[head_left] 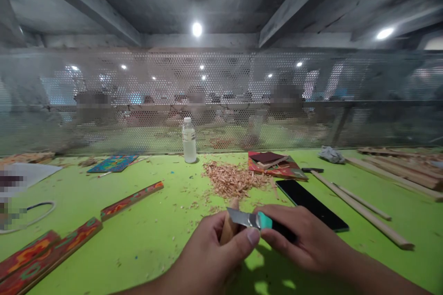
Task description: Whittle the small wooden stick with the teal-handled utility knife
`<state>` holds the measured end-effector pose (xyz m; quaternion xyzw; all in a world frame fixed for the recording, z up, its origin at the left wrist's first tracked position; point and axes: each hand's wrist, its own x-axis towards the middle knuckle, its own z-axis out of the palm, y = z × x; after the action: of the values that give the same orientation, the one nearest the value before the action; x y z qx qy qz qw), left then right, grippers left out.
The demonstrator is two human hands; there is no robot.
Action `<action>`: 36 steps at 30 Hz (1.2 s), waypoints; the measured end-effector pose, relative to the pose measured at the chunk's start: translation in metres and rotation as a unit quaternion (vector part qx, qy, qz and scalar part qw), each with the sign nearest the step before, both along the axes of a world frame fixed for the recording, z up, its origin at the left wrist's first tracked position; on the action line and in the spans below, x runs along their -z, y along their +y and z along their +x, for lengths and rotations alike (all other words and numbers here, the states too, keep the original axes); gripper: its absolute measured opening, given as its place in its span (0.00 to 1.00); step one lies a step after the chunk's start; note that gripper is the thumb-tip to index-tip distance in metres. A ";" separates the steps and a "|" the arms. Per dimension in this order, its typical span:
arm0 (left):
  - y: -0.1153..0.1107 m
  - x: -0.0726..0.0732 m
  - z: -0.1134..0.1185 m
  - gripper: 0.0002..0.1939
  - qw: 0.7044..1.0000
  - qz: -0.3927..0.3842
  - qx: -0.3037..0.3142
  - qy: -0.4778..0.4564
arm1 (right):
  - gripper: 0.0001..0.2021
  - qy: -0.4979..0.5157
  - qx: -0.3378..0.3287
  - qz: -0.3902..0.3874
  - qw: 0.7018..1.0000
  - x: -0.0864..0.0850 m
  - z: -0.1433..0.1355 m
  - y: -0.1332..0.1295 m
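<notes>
While your left hand (211,251) wraps a short wooden stick (229,228), your right hand (308,242) holds a utility knife (258,221) against it. The stick is pale, bare wood, narrowing to a rounded tip (only its upper part shows above your fingers). Its long axis runs nearly upright, leaning slightly away from you, tip toward the pile of wood shavings (233,179) on the green table (155,230). The knife has a dull grey blade, a teal collar and a dark handle; it lies almost level, blade pointing left across the stick. Your left grip is closed around the stick's lower part, thumb pressed near the blade's back. Your right grip is clenched on the knife's handle, just beside a dark phone (311,203) lying flat.
</notes>
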<state>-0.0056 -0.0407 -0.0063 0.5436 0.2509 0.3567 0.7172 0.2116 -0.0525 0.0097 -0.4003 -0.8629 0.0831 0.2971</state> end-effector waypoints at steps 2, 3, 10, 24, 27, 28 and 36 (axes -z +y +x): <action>0.001 0.000 0.000 0.23 1.000 0.024 -0.013 0.004 | 0.20 -0.023 -0.011 0.012 1.000 0.001 0.001 0.000; 0.001 0.000 -0.001 0.22 0.999 0.039 -0.017 0.009 | 0.20 -0.031 -0.011 0.021 0.999 0.000 0.001 -0.001; 0.001 -0.009 -0.002 0.23 0.980 0.160 -0.060 0.102 | 0.26 -0.091 0.013 0.204 0.975 -0.006 -0.004 -0.006; 0.004 0.001 -0.002 0.26 0.984 0.096 -0.085 0.127 | 0.25 -0.050 0.061 0.206 0.975 -0.009 0.008 0.001; 0.004 -0.002 -0.002 0.22 0.986 0.118 -0.069 0.099 | 0.27 -0.089 0.006 0.175 0.981 -0.008 0.005 0.000; 0.004 -0.004 -0.002 0.20 0.985 0.128 -0.062 0.098 | 0.28 -0.098 -0.004 0.170 0.981 -0.007 0.003 0.000; 0.004 -0.009 -0.003 0.20 0.975 0.172 -0.061 0.128 | 0.29 -0.119 0.016 0.206 0.971 -0.004 -0.004 -0.006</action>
<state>-0.0085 -0.0371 0.0027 0.6839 0.3078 0.3649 0.5517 0.2074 -0.0582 0.0137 -0.3507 -0.8842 -0.1493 0.2699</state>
